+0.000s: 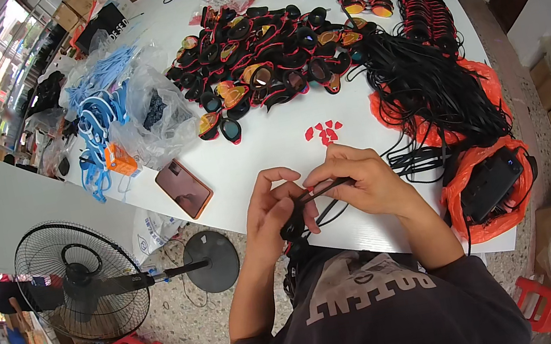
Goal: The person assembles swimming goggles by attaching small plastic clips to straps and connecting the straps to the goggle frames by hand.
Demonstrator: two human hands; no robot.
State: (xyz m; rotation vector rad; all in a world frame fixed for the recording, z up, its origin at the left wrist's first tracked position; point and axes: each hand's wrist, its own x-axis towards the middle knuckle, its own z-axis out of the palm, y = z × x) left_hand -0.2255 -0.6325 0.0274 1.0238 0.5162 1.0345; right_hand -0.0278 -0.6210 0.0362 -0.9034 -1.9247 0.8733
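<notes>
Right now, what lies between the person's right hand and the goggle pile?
In the head view, small red pieces lie on the white table between the right hand and the goggle pile.

The left hand's fingers [281, 212] partly hide the dark goggles [293, 227].

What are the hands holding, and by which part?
The left hand holds dark goggles, apparently by one eyepiece; the right hand pinches a black strap close to them. Can't tell if that's the strap's end.
</notes>
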